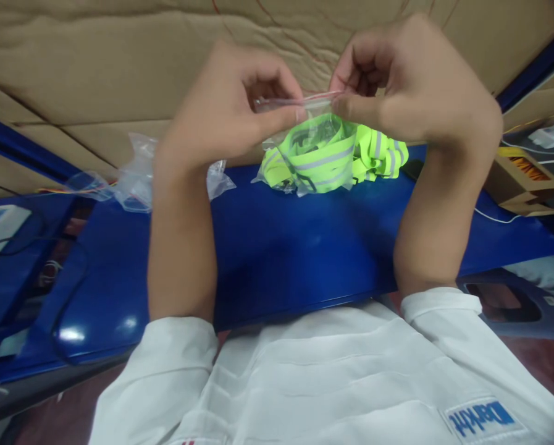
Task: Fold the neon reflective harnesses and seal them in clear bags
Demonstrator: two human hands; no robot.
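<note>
The clear zip-seal bag (pixel 320 127) is upright before you, at the far side of the blue surface (pixel 304 247); whether its base touches is unclear. The fluorescent yellow reflective strap (pixel 325 162) lies inside, so the filling looks done; whether the red-lined mouth is sealed, you can't tell. Your left hand (pixel 225 108) and right hand (pixel 404 93) pinch that mouth between their fingers. More reflective straps (pixel 382 151) are heaped just right, apparently unbagged; crumpled clear plastic (pixel 136 176) lies left, an open carton (pixel 520 180) right.
</note>
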